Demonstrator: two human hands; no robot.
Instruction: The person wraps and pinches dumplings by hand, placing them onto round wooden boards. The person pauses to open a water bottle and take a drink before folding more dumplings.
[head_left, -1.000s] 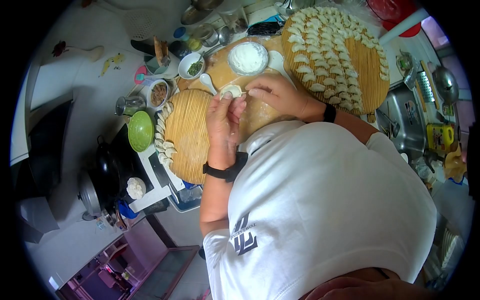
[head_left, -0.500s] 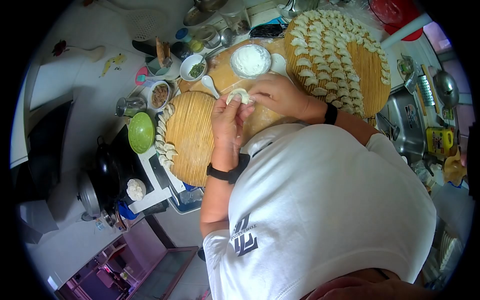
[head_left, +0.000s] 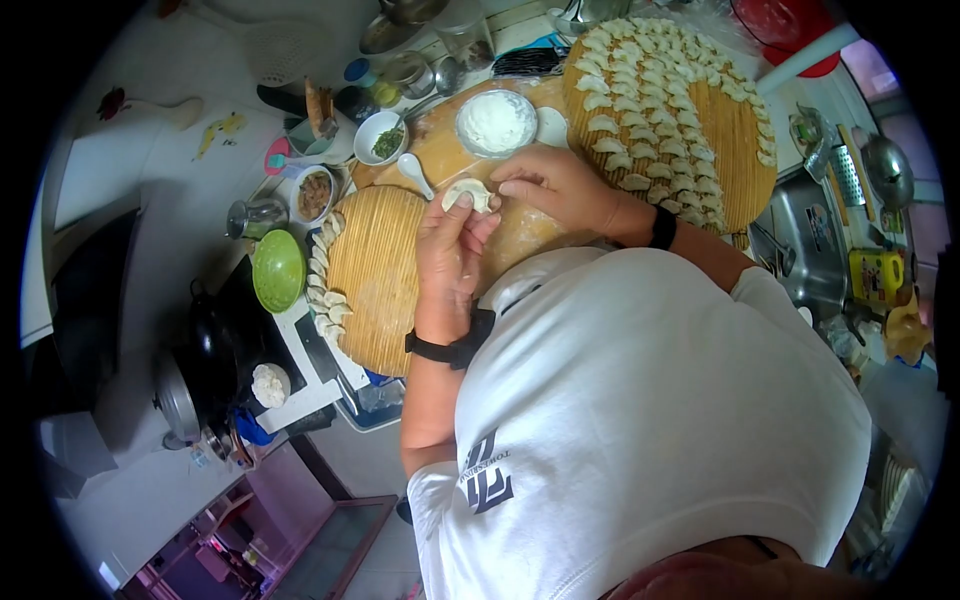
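A pale dumpling is pinched between the thumb and fingers of my left hand, above the floury wooden board. My right hand is just right of it, its fingers bent and drawn together near the dumpling's edge; whether they grip anything is too small to tell. Beyond the hands sit a bowl of white flour and a white spoon. To the left, a round slatted tray bears a curved row of dumplings along its left edge. A larger round tray at the right holds many dumplings in rows.
Left of the board are a bowl of greens, a bowl of filling, a green bowl and a metal cup. Jars line the back. A sink and yellow bottle lie to the right.
My right hand's fingers have drawn slightly back from the dumpling since half a second ago. The dumpling's folded edge now shows more, and it stays in my left hand.
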